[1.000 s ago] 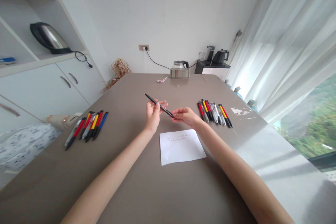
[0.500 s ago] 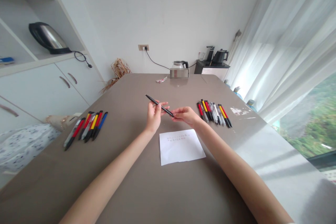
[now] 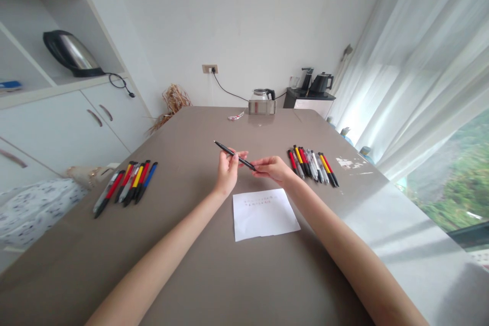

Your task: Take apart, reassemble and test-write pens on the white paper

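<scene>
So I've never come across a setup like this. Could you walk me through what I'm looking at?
There's no machine here: these are a person's own two bare hands. The only view comes from a camera worn on the head, looking forward and down, so both forearms enter from the bottom. The left hand holds a black pen along its length, while the right hand pinches its nearer end. On the brown table lies a white sheet of paper with faint marks too small to read. One group of pens lies to the left, another to the right. A glass pot shows at the far end.
</scene>
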A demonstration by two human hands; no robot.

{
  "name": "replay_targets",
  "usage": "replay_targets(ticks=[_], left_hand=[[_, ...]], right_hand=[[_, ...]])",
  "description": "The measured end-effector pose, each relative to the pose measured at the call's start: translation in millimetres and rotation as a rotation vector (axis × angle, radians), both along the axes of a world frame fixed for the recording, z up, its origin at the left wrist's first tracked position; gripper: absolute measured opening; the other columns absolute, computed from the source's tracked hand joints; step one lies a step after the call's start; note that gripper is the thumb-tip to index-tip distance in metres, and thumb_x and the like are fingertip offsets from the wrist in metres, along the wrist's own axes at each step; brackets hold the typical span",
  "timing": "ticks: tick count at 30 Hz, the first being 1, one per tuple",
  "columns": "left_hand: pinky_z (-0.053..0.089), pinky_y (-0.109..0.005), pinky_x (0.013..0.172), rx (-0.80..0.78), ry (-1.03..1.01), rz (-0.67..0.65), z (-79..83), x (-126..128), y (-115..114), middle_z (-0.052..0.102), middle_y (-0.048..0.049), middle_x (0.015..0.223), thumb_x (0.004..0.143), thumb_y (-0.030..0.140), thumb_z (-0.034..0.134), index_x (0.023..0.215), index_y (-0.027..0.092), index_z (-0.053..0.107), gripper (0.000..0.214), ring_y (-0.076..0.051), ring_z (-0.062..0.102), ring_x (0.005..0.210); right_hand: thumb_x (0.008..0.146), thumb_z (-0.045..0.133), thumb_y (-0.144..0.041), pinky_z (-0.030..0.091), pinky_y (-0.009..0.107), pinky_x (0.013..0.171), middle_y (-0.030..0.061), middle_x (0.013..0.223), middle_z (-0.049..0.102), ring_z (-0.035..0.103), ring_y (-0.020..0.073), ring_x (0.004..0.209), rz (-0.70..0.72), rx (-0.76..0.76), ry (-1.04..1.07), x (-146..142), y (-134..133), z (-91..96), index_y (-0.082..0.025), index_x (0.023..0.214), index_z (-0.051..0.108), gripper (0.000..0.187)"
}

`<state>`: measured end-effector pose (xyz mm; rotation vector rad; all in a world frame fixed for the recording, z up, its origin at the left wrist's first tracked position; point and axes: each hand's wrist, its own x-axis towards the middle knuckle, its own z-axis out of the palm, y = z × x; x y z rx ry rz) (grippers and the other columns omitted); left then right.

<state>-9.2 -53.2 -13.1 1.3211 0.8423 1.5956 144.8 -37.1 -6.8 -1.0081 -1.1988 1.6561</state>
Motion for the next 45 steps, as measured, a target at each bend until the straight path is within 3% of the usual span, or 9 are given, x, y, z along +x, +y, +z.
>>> replay_targets(ticks=[8,17,23,28,33,36,40,42,45], left_hand=[[0.045,-0.033,0.073,-0.021,0.006,0.022,-1.2,-3,2,0.062,-0.0087,0.096,0.078,0.038,0.046,0.092,0.02,0.036,0.025,-0.016,0.058,0.088],[0.044,-0.034,0.076,-0.037,-0.009,0.011,-1.9,-3,1,0.063,-0.0093,0.096,0.077,0.038,0.047,0.091,0.02,0.036,0.025,-0.017,0.058,0.09],[0.043,-0.034,0.078,-0.098,-0.087,-0.047,0.0,-4,1,0.062,-0.0096,0.1,0.076,0.036,0.049,0.09,0.02,0.037,0.024,-0.017,0.055,0.098],[0.042,-0.032,0.08,-0.191,-0.239,-0.143,7.3,3,-4,0.057,-0.0086,0.108,0.074,0.033,0.054,0.089,0.019,0.045,0.023,-0.018,0.051,0.104],[0.043,-0.027,0.076,-0.233,-0.342,-0.294,11.1,19,-18,0.058,-0.0029,0.096,0.075,0.031,0.053,0.087,0.02,0.051,0.016,-0.013,0.054,0.09],[0.044,-0.025,0.071,-0.224,-0.274,-0.282,9.8,26,-22,0.058,-0.0023,0.089,0.076,0.034,0.051,0.091,0.021,0.051,0.019,-0.012,0.054,0.081],[0.044,-0.029,0.071,-0.247,-0.102,-0.194,11.2,31,-26,0.054,-0.0059,0.102,0.077,0.041,0.046,0.098,0.021,0.048,0.028,-0.016,0.052,0.088],[0.044,-0.032,0.073,-0.228,0.097,-0.158,16.5,34,-36,0.053,-0.0081,0.106,0.076,0.042,0.047,0.099,0.021,0.048,0.031,-0.019,0.052,0.092],[0.038,-0.04,0.082,-0.028,0.587,-0.16,28.0,45,-69,0.055,-0.0114,0.103,0.074,0.043,0.047,0.097,0.021,0.053,0.032,-0.025,0.05,0.096]], right_hand=[[0.067,0.058,-0.003,0.054,0.025,0.066,0.0083,0.068,0.066,0.062,0.0132,0.061,-0.063,0.0,0.008,3,3,0.2,-0.007,0.081,0.064,0.015],[0.067,0.06,-0.004,0.053,0.025,0.067,0.0081,0.066,0.065,0.062,0.0127,0.06,-0.038,-0.033,0.037,4,1,4.0,-0.006,0.081,0.064,0.015],[0.066,0.062,-0.007,0.051,0.022,0.07,0.005,0.066,0.063,0.06,0.0098,0.061,-0.098,-0.018,0.161,5,1,8.6,-0.008,0.081,0.064,0.016],[0.064,0.065,-0.016,0.049,0.017,0.068,0.0004,0.079,0.063,0.057,0.005,0.062,-0.183,0.117,0.317,-9,-8,23.9,-0.016,0.094,0.061,0.03],[0.065,0.064,-0.025,0.047,0.016,0.056,-0.0021,0.072,0.06,0.054,0.0048,0.054,-0.225,0.21,0.358,-38,-29,30.2,-0.02,0.098,0.058,0.034],[0.068,0.06,-0.032,0.04,0.014,0.041,-0.0018,0.066,0.058,0.047,0.0034,0.044,-0.249,0.195,0.306,-45,-33,27.9,-0.018,0.082,0.06,0.02],[0.073,0.051,-0.041,0.04,0.017,0.039,0.0012,0.068,0.06,0.049,0.0063,0.046,-0.25,0.142,0.207,-30,-27,36.0,-0.016,0.082,0.06,0.027],[0.076,0.044,-0.046,0.042,0.019,0.043,0.0031,0.073,0.061,0.054,0.0092,0.055,-0.288,0.156,0.179,-16,-23,46.9,-0.017,0.091,0.058,0.036],[0.076,0.041,-0.05,0.045,0.019,0.048,0.0072,0.087,0.063,0.058,0.0125,0.07,-0.317,0.205,0.14,5,-20,60.7,-0.016,0.095,0.056,0.041]])
